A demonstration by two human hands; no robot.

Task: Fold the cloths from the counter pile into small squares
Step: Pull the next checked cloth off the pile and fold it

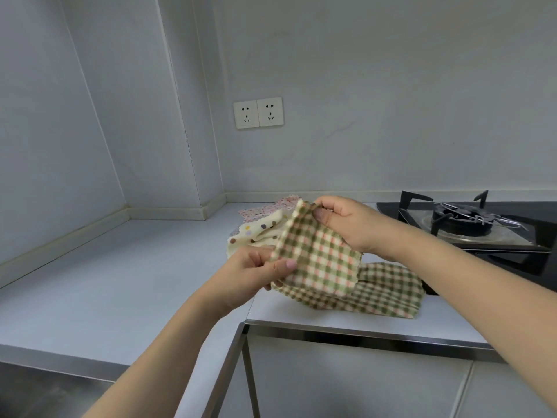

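A green, pink and cream checked cloth (319, 257) is held up above the counter (120, 273). My left hand (253, 276) pinches its lower left edge between thumb and fingers. My right hand (340, 224) pinches its top corner. The rest of the checked fabric (388, 294) trails on the counter near the front edge. Behind the held cloth lies the pile: a cream cloth with coloured dots (256, 233) and a pink speckled cloth (265, 211), both partly hidden.
A black gas hob (470, 224) with a burner sits on the right, close to the cloths. Two wall sockets (258, 113) are on the back wall. The counter turns a corner, with a metal-edged front (331, 330) below my arms.
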